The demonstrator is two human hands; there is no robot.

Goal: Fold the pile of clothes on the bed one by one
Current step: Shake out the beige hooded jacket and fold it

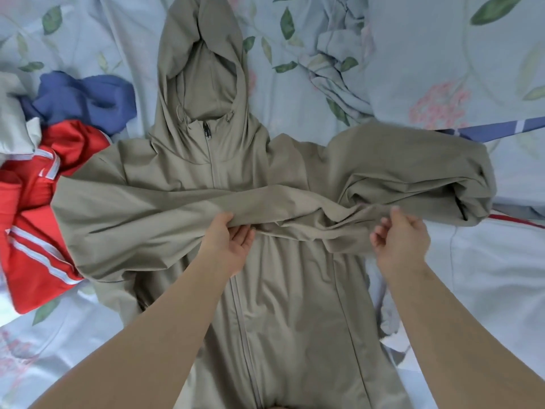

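The left hand [228, 243] grips a sleeve [147, 219] of a khaki hooded jacket [280, 305], thumb on top and fingers curled beneath the fabric. The right hand [401, 234] is loosely curled, its fingertips at the sleeve's far end; whether it pinches the cloth is unclear. The jacket lies zipped and face up on a floral bed sheet [486, 290], directly under both hands, with the sleeve drawn across its chest. A red garment [32, 225] and a blue garment [79, 98] lie heaped to the left.

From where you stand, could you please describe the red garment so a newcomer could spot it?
Find the khaki hooded jacket on the floral bedsheet. In the pile to its left, the red garment has white stripes, unlike the plain blue garment.
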